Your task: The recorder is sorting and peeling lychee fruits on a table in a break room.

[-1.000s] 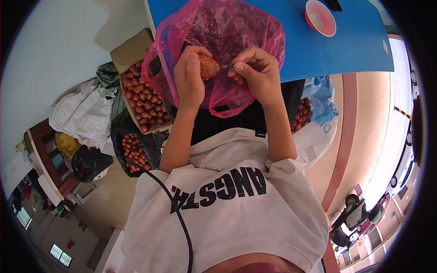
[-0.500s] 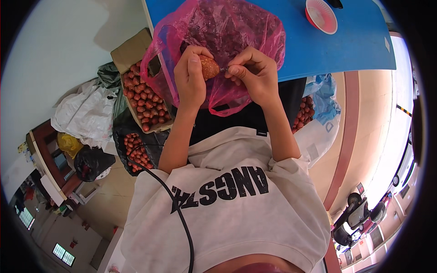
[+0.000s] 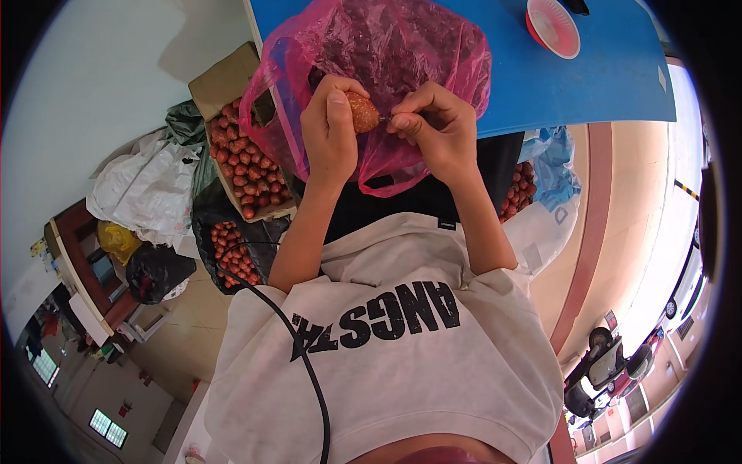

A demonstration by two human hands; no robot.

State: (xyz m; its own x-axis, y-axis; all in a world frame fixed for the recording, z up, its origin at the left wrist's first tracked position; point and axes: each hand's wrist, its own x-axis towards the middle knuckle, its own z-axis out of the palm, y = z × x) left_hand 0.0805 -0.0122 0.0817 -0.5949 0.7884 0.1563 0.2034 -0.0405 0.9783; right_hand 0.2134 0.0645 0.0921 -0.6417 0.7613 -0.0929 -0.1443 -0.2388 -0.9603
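My left hand (image 3: 331, 127) is closed around a rounded, orange-brown piece with pale specks (image 3: 363, 113), its kind unclear. At that piece's right end, the thumb and forefinger of my right hand (image 3: 437, 127) pinch something tiny and thin, perhaps a bit of wire; it is too small to make out. Both hands are held above a crumpled, translucent pink plastic bag (image 3: 433, 54), which lies over the near left part of the blue table and hangs past its edge.
A cardboard box (image 3: 226, 74) full of reddish round pieces (image 3: 246, 166) stands on the left, above a black bag (image 3: 205, 246) of similar ones. Another sack (image 3: 553, 224) of them sits on the right. A pink-and-white bowl (image 3: 553, 29) rests on the blue table (image 3: 610, 85).
Both hands appear slightly further right in the picture, as do the bag and the bowl. The speckled piece looks turned a little in my left hand; both grips are unchanged.
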